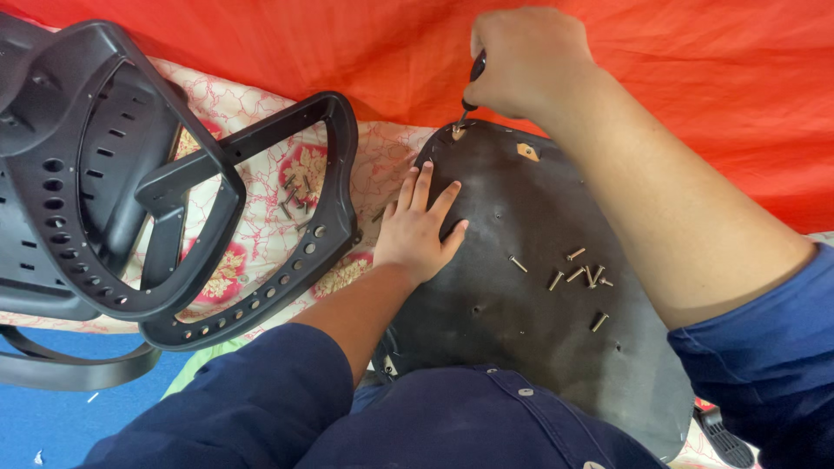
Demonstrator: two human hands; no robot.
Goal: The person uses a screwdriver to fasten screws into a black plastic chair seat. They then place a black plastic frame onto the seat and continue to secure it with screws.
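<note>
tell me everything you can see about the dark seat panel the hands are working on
The seat panel is a broad, rounded, matt black board, plastic by its look, lying flat across the person's lap. Small holes dot it, and loose screws lie on its surface. The left hand presses flat on it; the right hand holds a screwdriver to a screw at its far edge.

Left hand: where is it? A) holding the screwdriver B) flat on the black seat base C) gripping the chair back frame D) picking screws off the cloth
B: the left hand lies palm down, fingers spread, on the black seat base, while the right hand grips the screwdriver at the base's far edge.
</note>
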